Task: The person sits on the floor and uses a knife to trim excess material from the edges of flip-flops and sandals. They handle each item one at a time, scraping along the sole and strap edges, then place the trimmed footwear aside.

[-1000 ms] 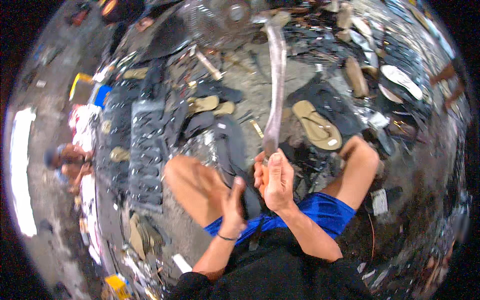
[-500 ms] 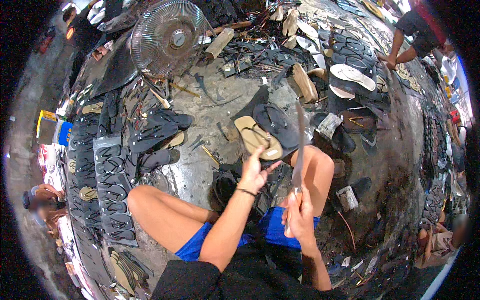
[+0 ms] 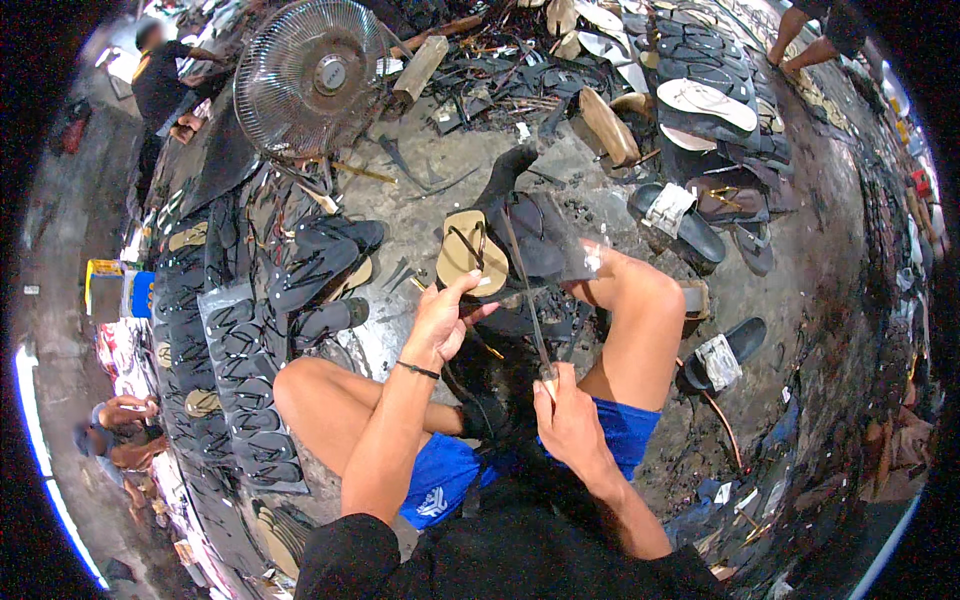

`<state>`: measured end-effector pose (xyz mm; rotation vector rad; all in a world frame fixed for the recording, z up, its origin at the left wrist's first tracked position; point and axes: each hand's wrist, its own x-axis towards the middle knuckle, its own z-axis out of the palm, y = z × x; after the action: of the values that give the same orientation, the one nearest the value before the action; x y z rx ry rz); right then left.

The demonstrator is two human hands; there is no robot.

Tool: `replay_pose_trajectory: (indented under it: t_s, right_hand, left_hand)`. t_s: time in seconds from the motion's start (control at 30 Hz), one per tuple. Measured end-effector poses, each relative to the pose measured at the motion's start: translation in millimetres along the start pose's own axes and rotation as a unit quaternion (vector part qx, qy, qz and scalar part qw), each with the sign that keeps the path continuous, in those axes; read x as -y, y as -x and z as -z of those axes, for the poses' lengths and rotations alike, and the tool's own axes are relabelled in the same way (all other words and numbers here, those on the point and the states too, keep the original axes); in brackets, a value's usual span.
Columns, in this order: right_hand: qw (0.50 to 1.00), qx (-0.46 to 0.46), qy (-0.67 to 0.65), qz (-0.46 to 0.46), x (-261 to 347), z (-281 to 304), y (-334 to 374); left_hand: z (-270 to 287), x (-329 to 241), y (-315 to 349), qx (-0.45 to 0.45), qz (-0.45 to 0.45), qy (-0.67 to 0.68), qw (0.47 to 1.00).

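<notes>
My left hand is closed on the heel end of a tan flip-flop with black straps, thumb on top. Wrapped round the handle of a long, thin-bladed knife is my right hand. The knife's blade slants up and left, passing close by the right edge of the tan flip-flop; whether it touches is unclear. Behind the blade lies a dark flip-flop sole on a dark rubber sheet, between the tan flip-flop and my right knee.
A round fan stands at the far left. Rows of black flip-flops lie on the left. Wooden blocks, black rubber scraps and a white flip-flop are farther off. Two slide sandals rest on the right. Other people sit or stand around the edges.
The knife has swung from nearly upright to leaning left, its blade now beside the tan flip-flop. My left hand has shifted left with the flip-flop. The whole view has also shifted.
</notes>
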<state>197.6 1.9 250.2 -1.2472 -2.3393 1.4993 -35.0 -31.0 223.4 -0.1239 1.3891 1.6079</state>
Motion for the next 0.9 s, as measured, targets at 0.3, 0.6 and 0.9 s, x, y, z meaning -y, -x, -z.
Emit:
replay_pose_trajectory:
  t_s: [0.3, 0.6, 0.9]
  right_hand:
    - [0.999, 0.035, -0.008, 0.028, -8.6, -2.2, -46.9]
    - [0.998, 0.066, 0.012, 0.002, -26.9, -18.5, -85.2]
    - [0.939, 0.235, 0.199, -0.153, -37.3, -52.7, -151.8]
  left_hand:
    - [1.1, 25.7, 4.0, -0.028, 0.0, 0.083, 0.996]
    - [14.1, 43.4, 2.9, 0.009, 0.023, 0.078, 0.997]
    - [9.3, 50.3, 7.4, 0.003, 0.025, 0.138, 0.99]
